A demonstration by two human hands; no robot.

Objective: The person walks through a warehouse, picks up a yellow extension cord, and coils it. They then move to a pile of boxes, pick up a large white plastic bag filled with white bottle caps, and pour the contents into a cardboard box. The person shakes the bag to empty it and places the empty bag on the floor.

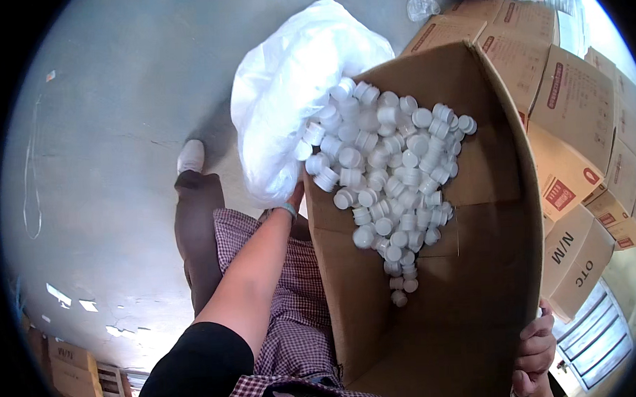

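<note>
A large open cardboard box [471, 284] is tilted in front of me. Many small white plastic bottles or capped containers [401, 159] lie heaped inside it, spreading toward its far left edge. A puffy white plastic bag [278, 94] bulges over that edge, and several of the containers touch it or lie in its mouth. My right hand [535, 352] has its fingers wrapped round the box's near right edge. My left hand [296, 196], with a band at the wrist, reaches between the bag and the box's left side; its fingers are hidden.
Closed cardboard cartons [577, 109] are stacked along the right. A slatted pallet [595, 339] stands at the lower right. More cartons [76, 372] sit at the far lower left. A crumpled clear plastic piece [422, 5] and scraps [58, 295] lie on the grey floor [116, 136].
</note>
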